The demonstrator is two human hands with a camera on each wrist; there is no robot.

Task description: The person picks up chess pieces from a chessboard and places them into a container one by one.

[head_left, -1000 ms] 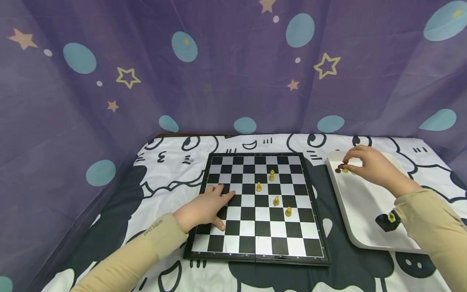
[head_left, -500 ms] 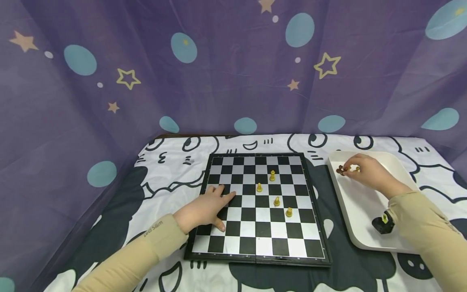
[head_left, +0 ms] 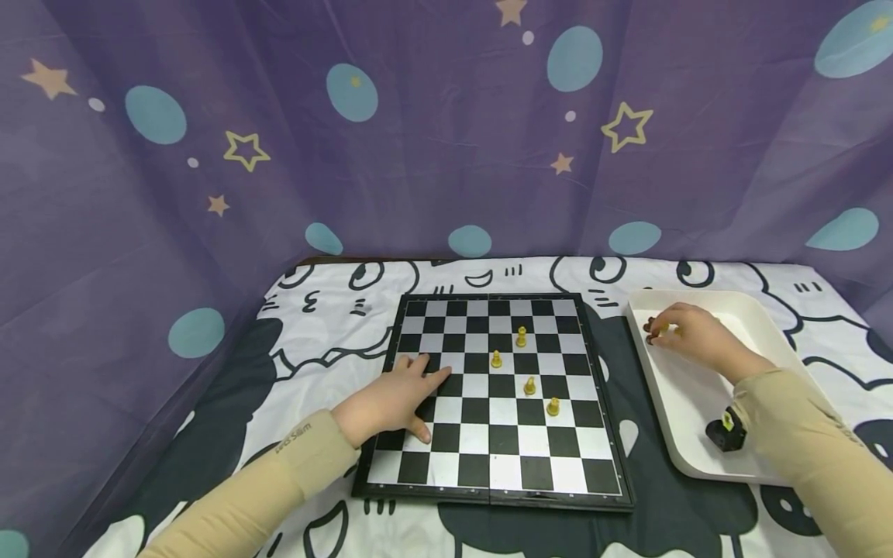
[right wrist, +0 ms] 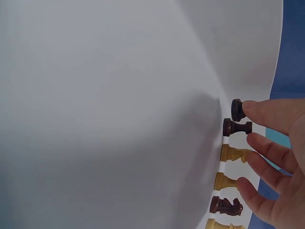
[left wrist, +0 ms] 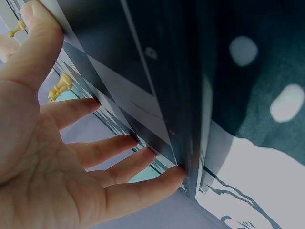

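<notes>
Head view: over the last second your right hand (head_left: pixel 698 341) drew slightly nearer to you inside the white tray (head_left: pixel 698 403), while your left hand (head_left: pixel 391 399) kept its place on the chessboard (head_left: pixel 488 496).
Meaning: no new piece reached the board in that span, so the handling, I judged, was still on the tray side.
Right hand: its fingers bent in among the row of pieces, with the thumb (right wrist: pixel 262 110) against the endmost dark piece (right wrist: pixel 236 109); that thumb hid the rest of the piece, so I could not tell whether you pinched it or only touched it.
Left hand: released, its fingers (left wrist: pixel 126 143) spread and their tips resting on the board, with nothing held.
Tray row: six pieces showed in the right wrist view, at and just beside your right fingertips.
Tray colours: three dark pieces (right wrist: pixel 226 205) and three yellow pieces (right wrist: pixel 225 181), one of the yellow cut off by the picture's edge.
Board pieces: four yellow chessmen (head_left: pixel 530 386), all standing between your two hands, to the right of your left one.
Wrist box: one black box (head_left: pixel 727 430), just beside your right cuff.
Single items: one board, one tray.
</notes>
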